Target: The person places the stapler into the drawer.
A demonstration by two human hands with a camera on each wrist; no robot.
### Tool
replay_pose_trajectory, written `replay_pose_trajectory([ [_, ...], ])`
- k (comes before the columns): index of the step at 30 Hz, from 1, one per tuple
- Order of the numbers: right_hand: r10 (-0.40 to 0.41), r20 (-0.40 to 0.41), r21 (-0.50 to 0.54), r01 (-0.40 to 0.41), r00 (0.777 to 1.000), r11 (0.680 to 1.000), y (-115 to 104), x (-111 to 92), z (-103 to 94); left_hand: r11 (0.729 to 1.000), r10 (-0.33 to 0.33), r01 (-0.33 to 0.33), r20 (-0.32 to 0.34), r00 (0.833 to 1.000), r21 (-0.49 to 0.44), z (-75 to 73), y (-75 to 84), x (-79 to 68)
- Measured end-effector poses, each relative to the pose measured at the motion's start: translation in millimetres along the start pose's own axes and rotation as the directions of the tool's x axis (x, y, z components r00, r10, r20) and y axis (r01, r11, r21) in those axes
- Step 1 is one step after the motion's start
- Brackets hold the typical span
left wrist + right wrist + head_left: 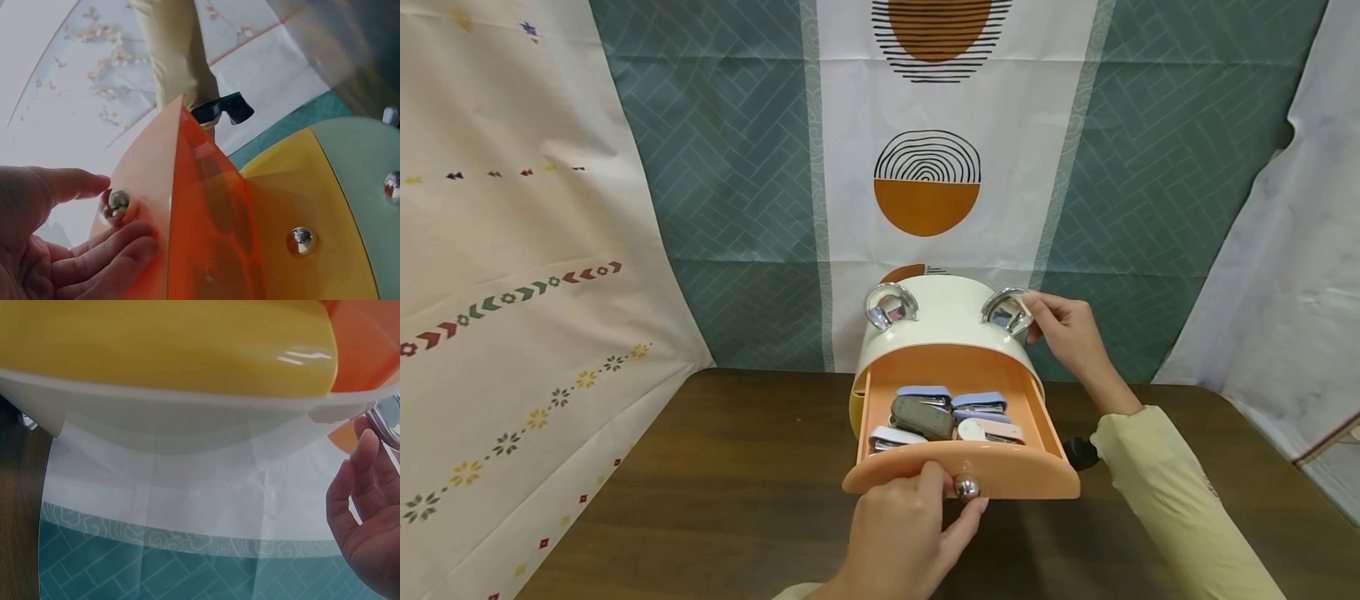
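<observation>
A rounded white drawer box [951,312] stands on the table with its top orange drawer [917,471] pulled out. Inside lie several small staplers, among them a dark grey one [922,418], a blue one [980,403] and a pink-and-white one [992,431]. At the drawer front, my left hand [901,525] pinches the round silver knob [967,487] between thumb and fingers; the left wrist view shows this knob [116,205] close up. My right hand [1067,333] holds the right-hand shiny ring-shaped piece [1006,312] on top of the box with its fingertips.
A matching silver piece [891,307] sits at the box's top left. Below the orange drawer is a yellow one [325,206] with its own knob [302,240]. The brown wooden table [737,483] meets a patterned cloth [737,208] behind.
</observation>
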State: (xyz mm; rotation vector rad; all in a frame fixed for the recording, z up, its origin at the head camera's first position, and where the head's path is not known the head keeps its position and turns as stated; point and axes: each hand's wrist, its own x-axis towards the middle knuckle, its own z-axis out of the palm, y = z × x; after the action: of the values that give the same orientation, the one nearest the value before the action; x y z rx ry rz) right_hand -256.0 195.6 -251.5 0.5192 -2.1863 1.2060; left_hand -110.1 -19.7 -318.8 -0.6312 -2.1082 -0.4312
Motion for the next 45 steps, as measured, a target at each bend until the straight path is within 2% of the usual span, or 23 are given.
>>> replay_pose_trajectory([
  [4,0.001,0.002,0.004,-0.001,1.0,1.0,0.3,-0.1,-0.5,0.991,0.012,-0.004,-0.057,0.998,0.134,4.2,6.2,1.5],
  [7,0.001,0.003,0.006,-0.001,1.0,1.0,0.8,0.0,-1.0,0.985,0.019,-0.003,-0.092,0.996,0.174,7.0,8.8,2.8],
  [18,-0.006,-0.005,0.005,0.006,1.0,1.0,0.0,-0.2,-1.9,0.988,0.04,-0.016,-0.154,0.987,0.156,12.1,10.0,4.5],
  [25,-0.003,-0.004,0.007,0.003,1.0,1.0,0.8,0.2,-2.0,0.991,0.052,-0.031,-0.157,0.986,0.132,14.5,8.7,4.6],
  [32,-0.004,-0.001,-0.003,0.004,1.0,1.0,0.3,0.8,-1.3,0.987,0.074,-0.041,-0.218,0.973,0.153,18.3,6.0,10.3],
  [45,0.002,0.001,-0.005,-0.002,1.0,1.0,1.0,0.9,-0.7,0.983,0.022,0.014,-0.195,0.981,0.184,22.4,0.8,27.7],
])
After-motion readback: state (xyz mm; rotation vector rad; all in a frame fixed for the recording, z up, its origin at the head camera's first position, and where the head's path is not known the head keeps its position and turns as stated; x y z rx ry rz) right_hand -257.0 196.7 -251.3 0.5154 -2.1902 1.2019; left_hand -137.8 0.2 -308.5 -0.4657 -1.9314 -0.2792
